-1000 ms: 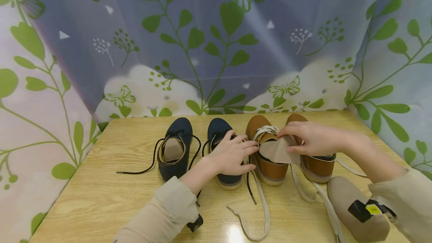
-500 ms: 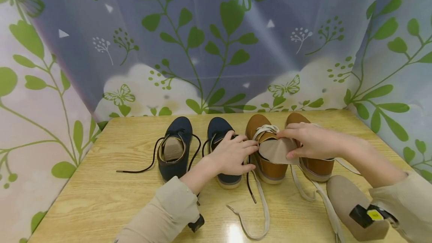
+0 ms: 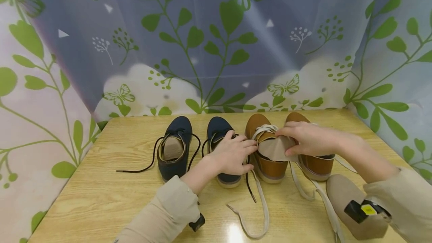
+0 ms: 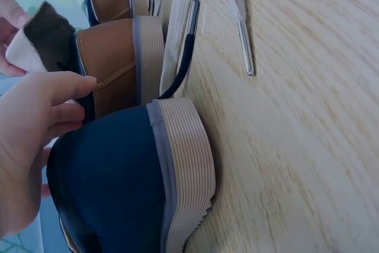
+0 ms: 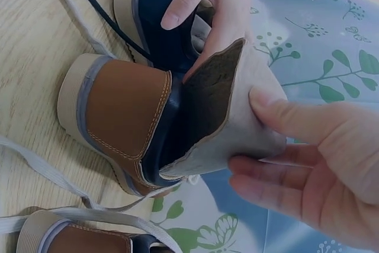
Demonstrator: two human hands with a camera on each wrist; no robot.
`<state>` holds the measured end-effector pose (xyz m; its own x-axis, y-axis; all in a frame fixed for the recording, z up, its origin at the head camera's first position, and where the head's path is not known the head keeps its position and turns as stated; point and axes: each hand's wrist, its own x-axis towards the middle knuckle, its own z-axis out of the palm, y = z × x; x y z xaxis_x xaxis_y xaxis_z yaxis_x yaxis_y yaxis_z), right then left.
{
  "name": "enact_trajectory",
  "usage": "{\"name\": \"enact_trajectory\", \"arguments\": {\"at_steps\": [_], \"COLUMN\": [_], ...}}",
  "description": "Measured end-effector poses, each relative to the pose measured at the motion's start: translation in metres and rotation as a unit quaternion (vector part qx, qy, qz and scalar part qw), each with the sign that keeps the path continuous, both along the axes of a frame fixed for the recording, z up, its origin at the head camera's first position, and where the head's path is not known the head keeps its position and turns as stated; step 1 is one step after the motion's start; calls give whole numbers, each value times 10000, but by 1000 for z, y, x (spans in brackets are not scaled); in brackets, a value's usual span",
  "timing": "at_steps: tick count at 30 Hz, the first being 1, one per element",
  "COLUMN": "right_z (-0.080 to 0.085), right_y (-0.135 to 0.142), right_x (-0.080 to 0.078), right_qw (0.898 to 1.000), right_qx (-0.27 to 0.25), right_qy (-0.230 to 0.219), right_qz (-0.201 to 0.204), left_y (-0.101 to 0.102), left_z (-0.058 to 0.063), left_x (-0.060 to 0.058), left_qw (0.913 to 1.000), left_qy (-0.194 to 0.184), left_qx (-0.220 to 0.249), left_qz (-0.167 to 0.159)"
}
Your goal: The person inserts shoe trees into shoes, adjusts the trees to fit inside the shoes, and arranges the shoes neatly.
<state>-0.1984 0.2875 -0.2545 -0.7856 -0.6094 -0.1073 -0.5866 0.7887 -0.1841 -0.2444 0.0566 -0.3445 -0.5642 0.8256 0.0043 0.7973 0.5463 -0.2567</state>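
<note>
My right hand (image 3: 312, 138) pinches a beige molded shoe insert (image 3: 275, 149) between thumb and fingers. The insert sits partly inside the opening of the left brown shoe (image 3: 272, 168); in the right wrist view its thin shell (image 5: 249, 111) shows a dark hollow inside. Over the right navy shoe (image 3: 218, 126) lies my left hand (image 3: 231, 155), its fingers extended to the side of that brown shoe. In the left wrist view the thumb (image 4: 71, 86) reaches past the navy heel (image 4: 112, 170) towards the brown one. The insert's front end is hidden in the shoe.
Left of my hands stands another navy shoe (image 3: 172, 170) with a beige insert (image 3: 173, 149) inside. A second brown shoe (image 3: 317, 166) stands at right. A loose insert (image 3: 341, 192) lies below my right wrist. White laces (image 3: 266, 213) trail across the wooden table (image 3: 101, 198).
The right hand and its wrist have shifted very slightly; it keeps hold of the shoe insert. The left hand and the shoes look the same.
</note>
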Motion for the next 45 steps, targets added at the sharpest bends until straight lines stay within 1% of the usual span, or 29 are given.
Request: {"name": "enact_trajectory", "arguments": {"at_steps": [7, 16, 24, 29, 38, 45], "right_z": [2, 1, 3, 0, -10, -12], "right_y": [-2, -3, -8, -9, -7, -8], "right_x": [-1, -5, -7, -9, -11, -13], "right_qw": [9999, 9995, 9987, 9984, 9993, 9987], "right_qx": [118, 219, 488, 539, 340, 460], "right_qy": [-4, -145, -1, -7, 91, 145], "right_qz": [-48, -163, -129, -156, -111, -151], "left_y": [-1, -3, -3, -3, -3, 0], "left_z": [0, -3, -4, -5, -5, -5], "left_x": [-2, -1, -2, -2, -2, -2], "left_qw": [10000, 9999, 9998, 9998, 9999, 9999], "left_qy": [5, -41, 34, 77, 10, 80], "left_qx": [46, 115, 150, 136, 72, -34], "left_qz": [-30, -99, -102, -110, -73, -66]}}
